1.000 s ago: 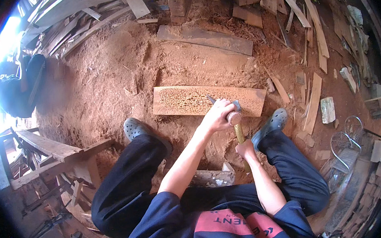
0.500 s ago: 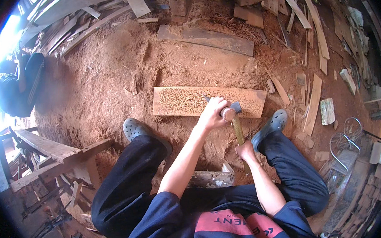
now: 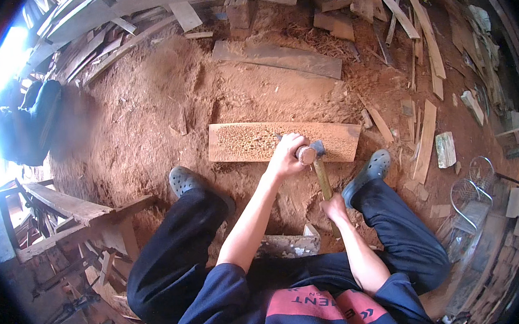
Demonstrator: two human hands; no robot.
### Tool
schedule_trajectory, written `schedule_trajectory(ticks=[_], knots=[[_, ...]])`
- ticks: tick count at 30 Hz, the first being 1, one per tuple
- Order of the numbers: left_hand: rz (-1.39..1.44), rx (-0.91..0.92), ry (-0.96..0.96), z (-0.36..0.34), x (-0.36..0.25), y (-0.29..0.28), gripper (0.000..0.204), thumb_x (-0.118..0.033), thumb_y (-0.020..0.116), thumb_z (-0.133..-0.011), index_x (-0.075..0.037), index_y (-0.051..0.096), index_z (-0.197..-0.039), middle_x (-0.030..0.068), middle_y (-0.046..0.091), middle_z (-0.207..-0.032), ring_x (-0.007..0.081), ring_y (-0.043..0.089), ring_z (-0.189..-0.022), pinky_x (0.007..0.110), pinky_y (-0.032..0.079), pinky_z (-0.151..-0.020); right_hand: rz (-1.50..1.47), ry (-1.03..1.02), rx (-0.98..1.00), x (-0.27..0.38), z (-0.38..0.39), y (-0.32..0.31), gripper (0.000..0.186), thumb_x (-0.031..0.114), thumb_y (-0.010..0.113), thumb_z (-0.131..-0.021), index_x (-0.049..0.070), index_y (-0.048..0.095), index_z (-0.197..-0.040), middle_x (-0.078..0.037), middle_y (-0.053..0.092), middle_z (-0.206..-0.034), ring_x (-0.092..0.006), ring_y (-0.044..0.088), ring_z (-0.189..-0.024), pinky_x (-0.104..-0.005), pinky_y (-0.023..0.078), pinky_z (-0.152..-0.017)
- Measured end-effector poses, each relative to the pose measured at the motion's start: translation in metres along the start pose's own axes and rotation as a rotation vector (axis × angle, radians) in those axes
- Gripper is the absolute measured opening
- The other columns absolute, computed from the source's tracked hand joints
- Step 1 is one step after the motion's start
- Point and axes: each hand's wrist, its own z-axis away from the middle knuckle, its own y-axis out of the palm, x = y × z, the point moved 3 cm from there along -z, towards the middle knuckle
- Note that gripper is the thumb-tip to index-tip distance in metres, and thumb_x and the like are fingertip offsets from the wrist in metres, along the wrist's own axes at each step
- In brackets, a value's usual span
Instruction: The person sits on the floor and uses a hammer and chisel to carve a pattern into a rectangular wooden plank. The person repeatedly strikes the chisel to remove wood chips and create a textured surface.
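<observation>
A light wooden board (image 3: pixel 345 138) lies crosswise on the dirt between my feet, its upper face densely pitted with small marks. My left hand (image 3: pixel 287 154) is closed round a chisel with a round wooden end (image 3: pixel 306 155); its metal tip shows only in part behind my fingers, over the board. Just beside that end is the dark head of a hammer (image 3: pixel 317 147). My right hand (image 3: pixel 334 207) grips the hammer's yellowish handle (image 3: pixel 323 180) lower down, between my knees.
Loose planks (image 3: pixel 424 138) and scraps lie to the right, near a white block (image 3: pixel 445 150) and wire racks (image 3: pixel 472 195). A dark plank (image 3: pixel 276 61) lies beyond the board. A wooden frame (image 3: pixel 70 205) is at left, below a dark bulky thing I cannot make out (image 3: pixel 37 123).
My left hand has moved a little leftward along the board with the chisel, and the hammer head has moved with it. The view has shifted slightly, so the board sits lower.
</observation>
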Motion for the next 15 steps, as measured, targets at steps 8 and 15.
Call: schedule_trajectory(ticks=[8,15], knots=[[0.069,-0.096,-0.104,-0.009,0.005,-0.006,0.028,-0.018,0.077,-0.068,-0.005,0.057,-0.082,0.0109,0.058,-0.076,0.0259,0.058,-0.073,0.035,0.046,-0.066,-0.519,0.023,0.091,0.037,0.039,-0.034,0.014,-0.003,0.059,-0.065,0.001,0.049,-0.073,-0.002,0.045,-0.051,-0.0122,0.044,-0.037,-0.027,0.035,-0.033],[0.172,-0.16,-0.335,-0.025,0.003,-0.02,0.019,-0.014,0.069,-0.071,-0.003,0.058,-0.082,0.0114,0.06,-0.072,0.0206,0.06,-0.067,0.031,0.047,-0.062,-0.318,-0.311,-0.15,0.092,0.079,-0.087,0.011,0.001,0.06,-0.067,0.001,0.051,-0.074,-0.003,0.05,-0.056,-0.0123,0.05,-0.044,-0.0279,0.041,-0.041]])
